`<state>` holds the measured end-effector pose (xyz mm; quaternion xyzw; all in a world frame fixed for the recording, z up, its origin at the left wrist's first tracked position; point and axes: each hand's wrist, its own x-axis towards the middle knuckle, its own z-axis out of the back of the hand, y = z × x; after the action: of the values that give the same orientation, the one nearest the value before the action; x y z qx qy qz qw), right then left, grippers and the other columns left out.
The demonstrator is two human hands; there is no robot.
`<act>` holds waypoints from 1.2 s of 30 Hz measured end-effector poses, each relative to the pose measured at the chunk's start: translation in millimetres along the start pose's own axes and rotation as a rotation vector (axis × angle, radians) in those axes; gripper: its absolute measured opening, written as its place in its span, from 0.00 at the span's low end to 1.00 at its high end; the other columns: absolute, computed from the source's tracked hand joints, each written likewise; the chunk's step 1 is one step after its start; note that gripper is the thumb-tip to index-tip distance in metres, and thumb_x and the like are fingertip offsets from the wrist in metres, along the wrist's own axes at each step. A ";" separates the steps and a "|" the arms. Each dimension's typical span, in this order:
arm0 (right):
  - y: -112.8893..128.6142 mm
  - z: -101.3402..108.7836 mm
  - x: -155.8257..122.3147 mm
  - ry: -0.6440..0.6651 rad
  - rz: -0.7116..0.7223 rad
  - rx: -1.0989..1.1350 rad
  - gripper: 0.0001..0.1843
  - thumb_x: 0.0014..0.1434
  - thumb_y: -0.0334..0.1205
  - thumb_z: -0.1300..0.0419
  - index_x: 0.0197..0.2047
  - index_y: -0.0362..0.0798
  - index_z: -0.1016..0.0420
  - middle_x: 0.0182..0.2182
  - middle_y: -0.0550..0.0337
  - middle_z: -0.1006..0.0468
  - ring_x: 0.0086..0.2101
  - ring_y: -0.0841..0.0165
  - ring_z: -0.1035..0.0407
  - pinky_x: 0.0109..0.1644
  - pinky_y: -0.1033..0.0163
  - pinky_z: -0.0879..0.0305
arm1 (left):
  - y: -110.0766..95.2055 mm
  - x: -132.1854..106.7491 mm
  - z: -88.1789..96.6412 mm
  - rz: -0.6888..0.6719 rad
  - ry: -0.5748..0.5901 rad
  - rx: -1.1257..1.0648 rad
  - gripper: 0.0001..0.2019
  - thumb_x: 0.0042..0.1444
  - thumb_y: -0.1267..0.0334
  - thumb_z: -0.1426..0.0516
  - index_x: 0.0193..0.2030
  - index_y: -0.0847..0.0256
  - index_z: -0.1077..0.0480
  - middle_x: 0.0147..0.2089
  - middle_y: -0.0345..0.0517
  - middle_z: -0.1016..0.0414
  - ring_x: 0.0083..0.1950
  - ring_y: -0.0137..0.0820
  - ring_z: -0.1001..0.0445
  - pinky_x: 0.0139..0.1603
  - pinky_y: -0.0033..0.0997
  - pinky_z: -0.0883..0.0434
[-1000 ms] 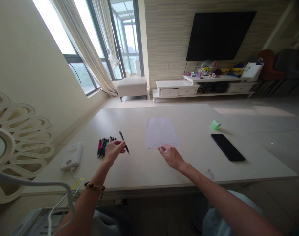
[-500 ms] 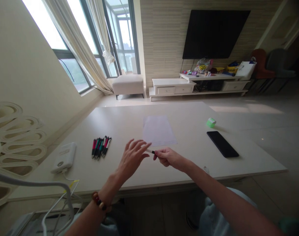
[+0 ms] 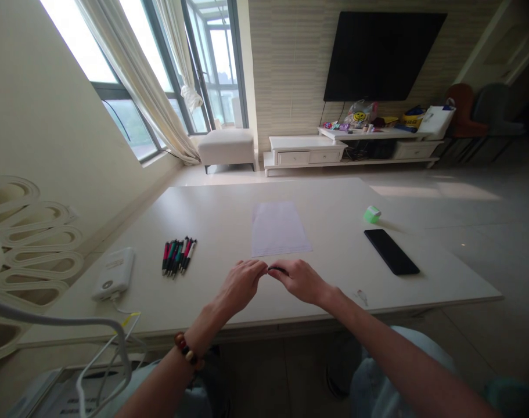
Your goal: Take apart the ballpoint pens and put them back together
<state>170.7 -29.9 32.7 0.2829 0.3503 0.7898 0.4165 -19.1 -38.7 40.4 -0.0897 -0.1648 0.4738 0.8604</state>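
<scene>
Both of my hands meet over the near middle of the white table (image 3: 229,215). They hold a black pen (image 3: 278,269) between them, just in front of a blank sheet of paper (image 3: 278,228). My left hand (image 3: 240,284) pinches one end with its fingertips together. My right hand (image 3: 299,280) is closed around the other end. Only a short dark stretch of the pen shows between the fingers. A bundle of several coloured pens (image 3: 177,256) lies to the left of my hands.
A white power bank (image 3: 114,273) with a cable lies near the table's left edge. A black phone (image 3: 391,251) and a small green object (image 3: 371,213) lie to the right. A TV stand (image 3: 334,152), an ottoman (image 3: 226,148) and windows are behind.
My left hand carried a black pen from beside the pen bundle to the middle. My right hand took hold of it, and now both hands are closed on its ends.
</scene>
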 end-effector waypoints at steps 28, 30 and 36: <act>-22.2 -7.4 16.6 -0.071 -0.191 0.498 0.18 0.51 0.51 0.40 0.36 0.44 0.31 0.26 0.58 0.25 0.20 0.72 0.32 0.18 0.70 0.42 | 7.4 2.9 -12.6 0.053 -0.086 0.085 0.12 0.64 0.61 0.56 0.36 0.58 0.34 0.37 0.43 0.25 0.38 0.32 0.29 0.40 0.32 0.41; -22.0 -8.1 17.3 -0.108 -0.170 0.483 0.16 0.51 0.50 0.40 0.34 0.44 0.31 0.24 0.59 0.26 0.21 0.72 0.32 0.20 0.69 0.41 | 7.3 3.1 -13.9 0.062 -0.082 0.074 0.12 0.64 0.61 0.57 0.37 0.58 0.34 0.36 0.43 0.25 0.37 0.32 0.29 0.40 0.32 0.40; -23.1 -6.0 18.3 -0.177 -0.150 0.431 0.13 0.52 0.48 0.41 0.31 0.45 0.29 0.22 0.60 0.26 0.21 0.72 0.33 0.23 0.67 0.38 | 4.6 3.7 -13.7 0.105 -0.049 0.030 0.12 0.63 0.62 0.57 0.38 0.57 0.34 0.33 0.42 0.25 0.33 0.31 0.29 0.37 0.31 0.40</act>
<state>167.9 -6.7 13.7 0.4067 0.4927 0.6358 0.4330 -15.8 -33.1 26.9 -0.0735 -0.1737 0.5227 0.8314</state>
